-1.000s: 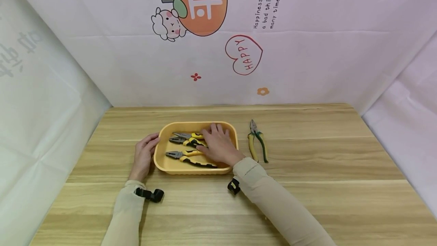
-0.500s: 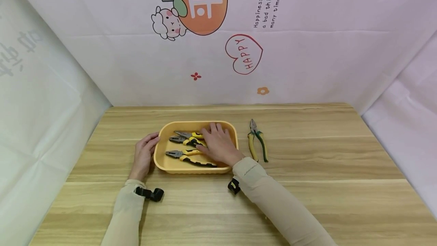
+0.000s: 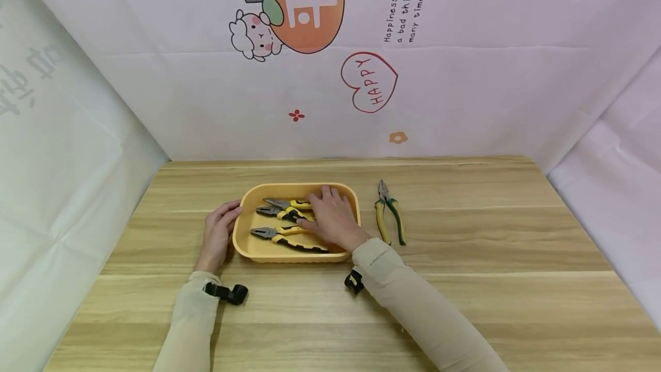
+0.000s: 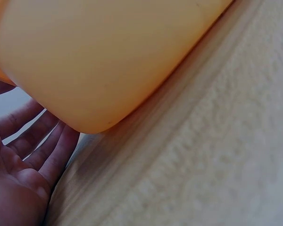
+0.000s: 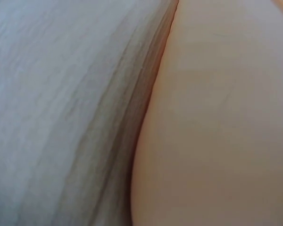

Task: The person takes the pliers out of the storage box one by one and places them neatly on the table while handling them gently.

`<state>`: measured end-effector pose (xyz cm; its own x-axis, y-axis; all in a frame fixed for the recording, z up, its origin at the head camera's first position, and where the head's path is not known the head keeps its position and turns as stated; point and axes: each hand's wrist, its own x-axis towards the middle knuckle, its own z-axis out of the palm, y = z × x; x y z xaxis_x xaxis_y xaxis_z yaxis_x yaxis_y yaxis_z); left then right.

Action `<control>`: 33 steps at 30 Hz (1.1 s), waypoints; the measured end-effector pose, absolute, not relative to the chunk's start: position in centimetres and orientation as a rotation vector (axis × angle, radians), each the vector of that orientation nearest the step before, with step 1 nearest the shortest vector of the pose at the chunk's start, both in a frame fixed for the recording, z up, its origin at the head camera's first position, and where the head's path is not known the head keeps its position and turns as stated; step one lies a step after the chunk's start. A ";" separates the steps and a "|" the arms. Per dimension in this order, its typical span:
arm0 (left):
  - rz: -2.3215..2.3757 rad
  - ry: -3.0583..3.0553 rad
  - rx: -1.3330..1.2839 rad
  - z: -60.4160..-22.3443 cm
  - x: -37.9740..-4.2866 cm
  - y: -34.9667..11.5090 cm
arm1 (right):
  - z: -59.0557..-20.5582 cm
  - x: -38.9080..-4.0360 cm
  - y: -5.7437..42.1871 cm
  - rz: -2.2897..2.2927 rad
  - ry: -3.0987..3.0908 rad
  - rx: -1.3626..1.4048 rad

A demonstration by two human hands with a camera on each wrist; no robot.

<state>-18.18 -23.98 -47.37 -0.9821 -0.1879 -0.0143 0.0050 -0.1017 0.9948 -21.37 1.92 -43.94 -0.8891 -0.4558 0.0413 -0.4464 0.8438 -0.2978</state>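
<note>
A yellow plastic bin [image 3: 296, 258] holds several pliers with yellow-and-black handles. One combination pliers [image 3: 289, 240] lies along the near side; another pair [image 3: 268, 211] and a long-nosed pair [image 3: 279, 204] lie behind it. My right hand [image 3: 333, 220] reaches into the bin's right end, thumb and fingers spread over the pliers' handles, hiding their ends. The left hand [image 3: 217, 237] rests against the bin's left end, its fingers extended along the outer wall [image 4: 80, 70]. In the right wrist view only the bin's outer side [image 5: 212, 117] and the tabletop show.
Right of the bin, pliers with yellow-and-green handles [image 3: 389, 214] lie on the wooden table [image 3: 490, 257], jaws pointing away from me. A white printed cloth [image 3: 465, 102] hangs behind the table, with more white cloth at both sides.
The right hand's fingers have shifted slightly to the right inside the bin, baring a little more of the rear pliers' handles. The left hand and the bin have stayed in place.
</note>
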 end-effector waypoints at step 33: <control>-2.232 -2.018 0.193 -47.3 -18.2 -24.0 | -42.8 -21.1 2.4 -0.560 2.976 -0.823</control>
<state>-18.19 -23.97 -47.33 -0.9839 -0.1787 -0.0099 0.0080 -0.0995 0.9950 -21.14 2.44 -42.77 -0.8625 -0.4979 0.0903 -0.4966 0.7989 -0.3392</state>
